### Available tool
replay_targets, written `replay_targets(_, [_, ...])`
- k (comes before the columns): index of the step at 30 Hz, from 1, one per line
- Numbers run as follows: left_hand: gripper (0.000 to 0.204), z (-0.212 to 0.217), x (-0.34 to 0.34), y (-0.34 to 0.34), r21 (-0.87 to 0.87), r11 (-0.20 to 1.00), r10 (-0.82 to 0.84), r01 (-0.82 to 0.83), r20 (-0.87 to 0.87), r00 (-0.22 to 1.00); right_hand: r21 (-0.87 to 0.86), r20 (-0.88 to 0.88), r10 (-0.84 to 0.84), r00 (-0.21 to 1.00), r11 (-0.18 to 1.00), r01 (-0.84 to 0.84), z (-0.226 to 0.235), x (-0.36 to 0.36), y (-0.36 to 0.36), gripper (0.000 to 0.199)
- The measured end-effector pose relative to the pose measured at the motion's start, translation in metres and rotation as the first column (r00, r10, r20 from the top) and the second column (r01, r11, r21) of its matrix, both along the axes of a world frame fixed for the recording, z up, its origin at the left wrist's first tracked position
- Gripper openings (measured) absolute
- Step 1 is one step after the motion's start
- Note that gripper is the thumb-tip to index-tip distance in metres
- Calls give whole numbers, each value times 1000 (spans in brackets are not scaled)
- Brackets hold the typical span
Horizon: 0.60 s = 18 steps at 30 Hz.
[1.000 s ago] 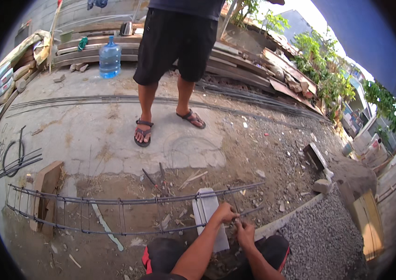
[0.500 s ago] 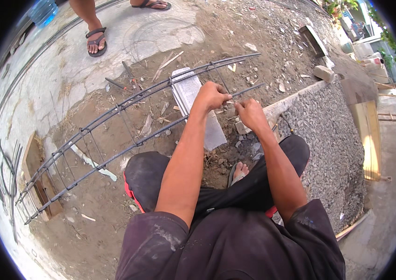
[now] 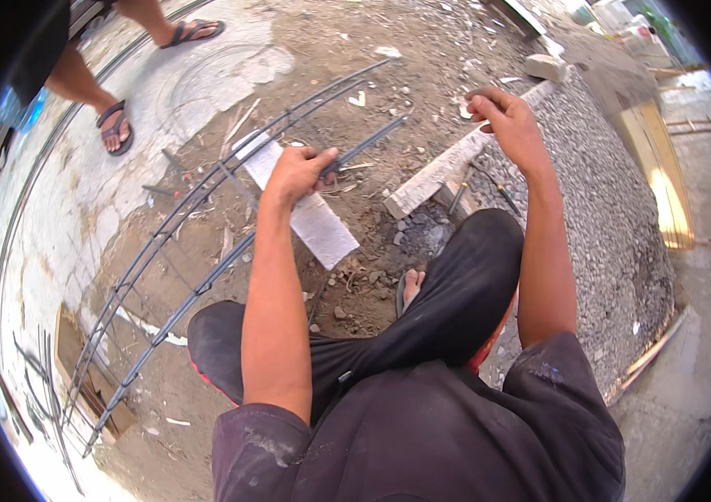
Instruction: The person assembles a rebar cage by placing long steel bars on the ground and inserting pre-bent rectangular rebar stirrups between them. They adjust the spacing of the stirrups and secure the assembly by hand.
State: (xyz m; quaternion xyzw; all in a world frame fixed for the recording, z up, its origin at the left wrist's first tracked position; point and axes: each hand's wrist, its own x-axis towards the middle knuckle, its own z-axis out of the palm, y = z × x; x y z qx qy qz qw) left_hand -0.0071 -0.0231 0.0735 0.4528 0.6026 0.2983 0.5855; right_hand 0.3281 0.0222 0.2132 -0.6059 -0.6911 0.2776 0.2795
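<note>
One person sits on the dirt with two hands up in front. A rebar cage [image 3: 205, 226] lies on the ground to the left, running from the near left out to the far middle. Three long bars of it can be counted, tied across by thin stirrups; the stirrups are too fine to count.

The left hand [image 3: 301, 171] is closed round the nearest bar, close to its far end. The bar enters the fist from the near left and comes out past the thumb toward the far right, so the fingers [image 3: 292, 157] wrap over the top of it and the thumb presses along its side.

The right hand [image 3: 506, 125] is raised well apart from the cage, to the right, above a timber [image 3: 439, 171] that lies at the edge of a gravel heap [image 3: 615, 217]. Its fingers are curled in with the tips pinched together; whether something thin sits between them cannot be told.

One pale slab [image 3: 309, 213] lies under the cage, just near the left hand. One foot in a sandal [image 3: 410, 289] shows between the person's knees. A second person stands at the far left, with two sandalled feet [image 3: 117, 125] on the concrete.
</note>
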Motion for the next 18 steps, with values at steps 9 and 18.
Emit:
replay_targets(9, [34,12,16,2,-92,994,48,-51,-34,998,178,499,-468,729,879,442,-194,194,-96,64])
replay_targets(18, [42,11,4,-4,-106,994,24,-33,-81,996,-31,715,-375,590,826,563,-236,131,-32,116])
